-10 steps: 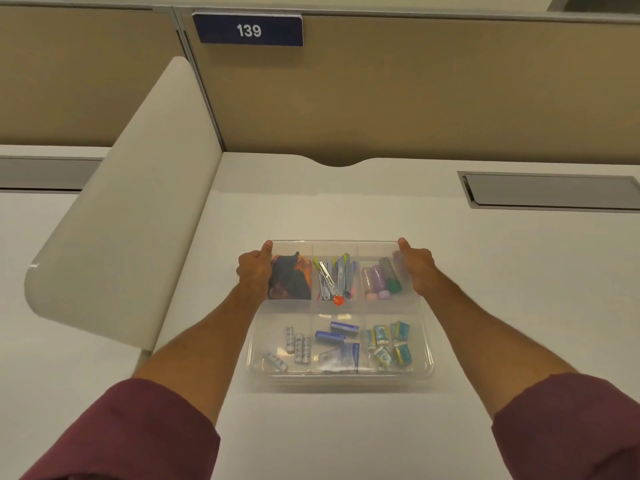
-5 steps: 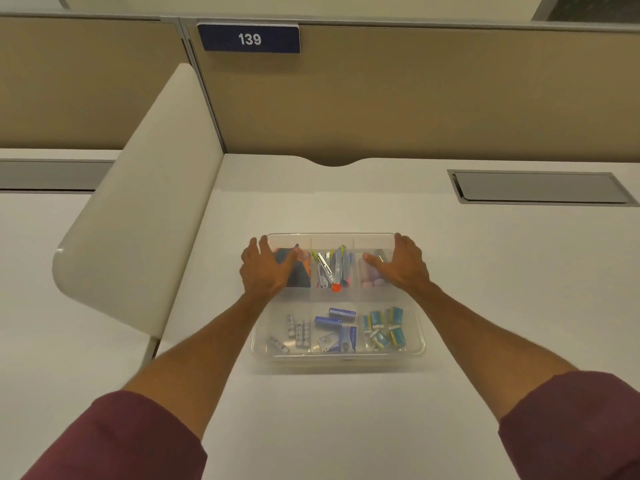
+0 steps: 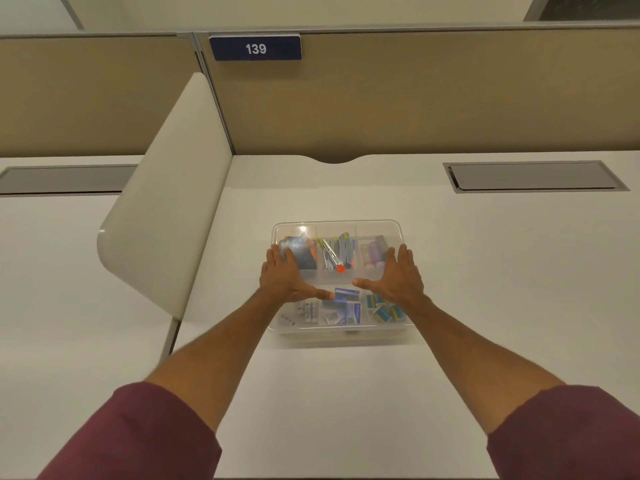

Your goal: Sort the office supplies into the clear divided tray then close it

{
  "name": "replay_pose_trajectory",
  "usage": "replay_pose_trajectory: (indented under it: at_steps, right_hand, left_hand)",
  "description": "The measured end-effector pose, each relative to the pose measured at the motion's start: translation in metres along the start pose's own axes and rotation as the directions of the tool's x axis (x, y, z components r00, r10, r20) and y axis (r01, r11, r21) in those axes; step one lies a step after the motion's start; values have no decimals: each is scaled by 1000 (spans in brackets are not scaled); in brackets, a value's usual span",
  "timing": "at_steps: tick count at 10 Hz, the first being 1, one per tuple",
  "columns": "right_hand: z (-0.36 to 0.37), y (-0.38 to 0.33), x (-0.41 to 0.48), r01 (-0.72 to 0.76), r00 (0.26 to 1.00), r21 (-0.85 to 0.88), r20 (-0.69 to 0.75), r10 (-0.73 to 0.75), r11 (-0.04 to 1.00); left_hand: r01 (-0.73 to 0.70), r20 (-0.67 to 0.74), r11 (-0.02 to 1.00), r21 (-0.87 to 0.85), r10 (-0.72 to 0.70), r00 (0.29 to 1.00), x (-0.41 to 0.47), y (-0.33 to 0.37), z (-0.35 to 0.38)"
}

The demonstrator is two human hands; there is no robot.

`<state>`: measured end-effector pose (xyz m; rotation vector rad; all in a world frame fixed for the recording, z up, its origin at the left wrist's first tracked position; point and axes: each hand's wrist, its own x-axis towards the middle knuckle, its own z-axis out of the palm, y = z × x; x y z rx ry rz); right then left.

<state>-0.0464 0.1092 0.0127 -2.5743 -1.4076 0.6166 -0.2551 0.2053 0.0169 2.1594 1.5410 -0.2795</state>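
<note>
The clear divided tray [image 3: 337, 226] sits on the white desk with a clear lid lying over it. Through the lid I see dark binder clips at the back left, coloured clips and an orange pin [image 3: 340, 268] in the back middle, and pale tubes [image 3: 374, 252] at the back right. The front row holds small silver pieces, blue boxes [image 3: 349, 308] and teal-yellow packets [image 3: 384, 311]. My left hand [image 3: 285, 277] lies flat on the lid's left side, fingers spread. Flat on the right side rests my right hand [image 3: 396, 277].
A cream curved divider panel [image 3: 166, 209] rises left of the tray. Tan partition walls stand behind, with a blue "139" sign [image 3: 255, 48]. A grey cable hatch [image 3: 533, 176] is set in the desk at the back right.
Both hands slid back from the tray's far corners toward its middle and now lie flat with fingers spread. The head view has pulled back and tilted up.
</note>
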Motion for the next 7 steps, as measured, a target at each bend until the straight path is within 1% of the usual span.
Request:
replay_pose_trajectory:
  at_steps: [2, 3, 4, 5, 6, 7]
  right_hand:
    - [1, 4, 2, -1, 1000, 92, -8, 2, 996]
    - [1, 3, 1, 2, 1000, 78, -19, 0, 997]
    - [-1, 1, 0, 9, 1000, 45, 2, -9, 999]
    - [-5, 1, -4, 6, 999, 36, 52, -8, 999]
    - [-8, -1, -9, 11, 1000, 32, 23, -12, 999]
    - [-14, -2, -19, 50, 996, 26, -72, -48, 998]
  left_hand:
    - [24, -9, 990, -136, -26, 1000, 6, 5, 1]
    - [25, -37, 983, -181, -32, 999, 4, 3, 2]
    - [14, -46, 986, -165, -22, 999, 1, 3, 3]
    - [-21, -50, 974, -224, 10, 999, 2, -1, 2]
    - [-41, -89, 983, -179, 26, 996, -4, -1, -1]
    - [-109, -167, 991, -75, 96, 981, -14, 2, -2]
